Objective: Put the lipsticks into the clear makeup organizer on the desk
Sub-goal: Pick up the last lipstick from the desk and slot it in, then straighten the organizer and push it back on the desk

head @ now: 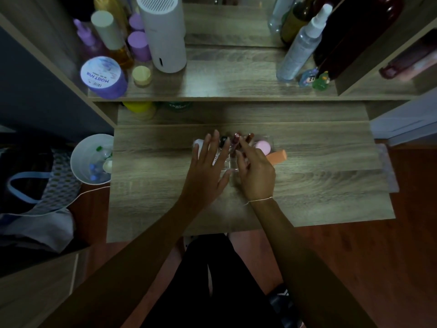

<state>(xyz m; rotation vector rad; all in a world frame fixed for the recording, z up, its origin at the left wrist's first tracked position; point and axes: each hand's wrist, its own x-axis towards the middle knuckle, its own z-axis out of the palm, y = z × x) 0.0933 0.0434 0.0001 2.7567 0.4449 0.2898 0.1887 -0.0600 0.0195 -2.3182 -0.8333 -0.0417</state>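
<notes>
The right hand (256, 170) was curled over the clear makeup organizer (230, 165) at the middle of the frame, its fingers narrowed around the top of a dark red lipstick (236, 140) standing in the box, though whether it truly gripped the tube could not be told. The left hand (208, 166) lay flat and spread wide, holding nothing, pressed against the organizer's left side as if to steady it. Several lipsticks stood upright in the organizer between the two hands, so the task seemed well along; no loose lipstick showed on the counter (307, 185), yet the hands hid part of it, so nothing certain could be said of what was left. Just right of the organizer lay a pink sponge (263, 146) and an orange block (277, 156). The counter was grey wood grain, otherwise bare. A raised shelf (224, 86) above it carried a white cylinder (164, 36) and purple jars in the upper left, spray bottles in the upper right. At the left edge a white bin (91, 159) stood on a reddish wooden floor, in a dim room.
</notes>
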